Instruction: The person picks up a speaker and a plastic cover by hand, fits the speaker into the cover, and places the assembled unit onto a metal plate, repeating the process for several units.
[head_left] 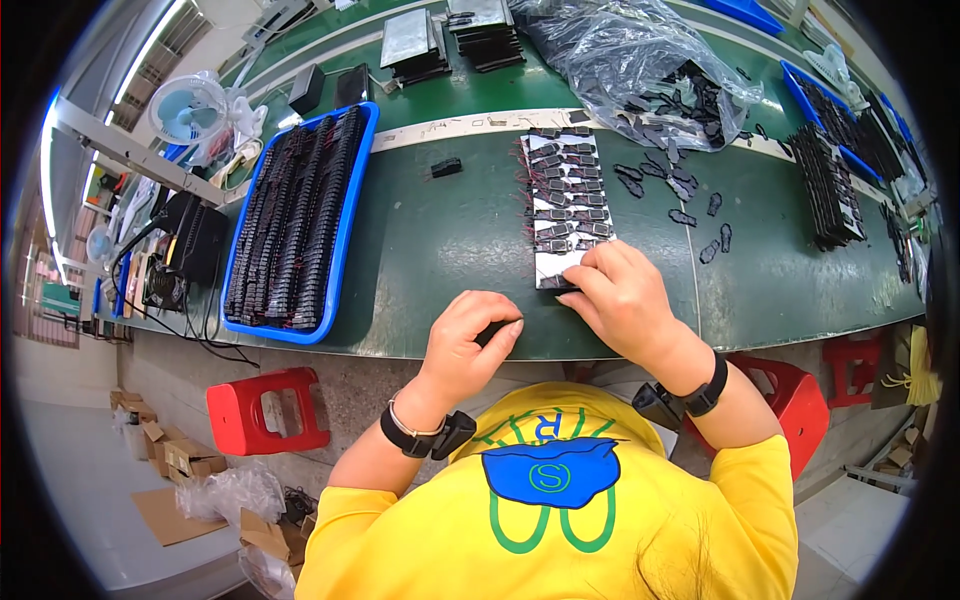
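Observation:
A white board (546, 268) lies on the green bench in front of me, with rows of small black plastic parts (553, 214) on it and thin red wires along its left side. My right hand (622, 298) is at the board's near end, thumb and fingertips pinched around a small black part (553, 284). To the left, my left hand (472, 338) is closed just above the bench edge. Something dark shows between its curled fingers, too hidden to name. Loose black pieces (683, 217) are scattered right of the board.
A blue tray (343, 240) packed with black wired parts stands left. One dark part (446, 168) lies between tray and board. Behind are a clear plastic bag (610, 65) of black pieces and stacked plates (413, 50). Another stack (825, 190) stands right; red stools (265, 410) flank me.

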